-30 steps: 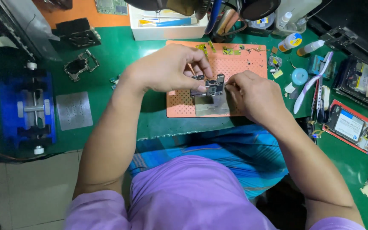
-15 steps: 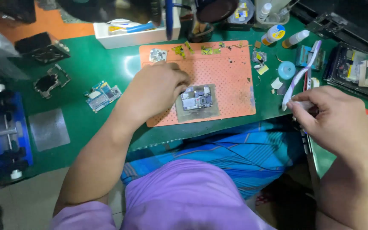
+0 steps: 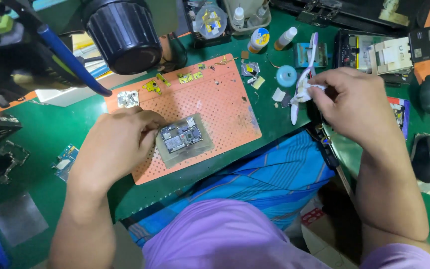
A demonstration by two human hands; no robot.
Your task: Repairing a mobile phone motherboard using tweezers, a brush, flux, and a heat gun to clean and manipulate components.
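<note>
Right hand (image 3: 352, 102) has lifted, fingers pinching a white brush (image 3: 302, 89); left hand (image 3: 118, 144) fingers steady the circuit board (image 3: 181, 137).

Left hand (image 3: 120, 142): bare, no glove, no ring or watch visible. Right hand (image 3: 349, 102): bare as well, no glove, wrist without band. Both forearms uncovered up to near elbow and beyond. Purple short-sleeved shirt (image 3: 225, 234), sleeve hem showing at right upper arm. Lower body wrapped in blue cloth (image 3: 274, 184) with lighter turquoise stripes and fine checked lines.
</note>
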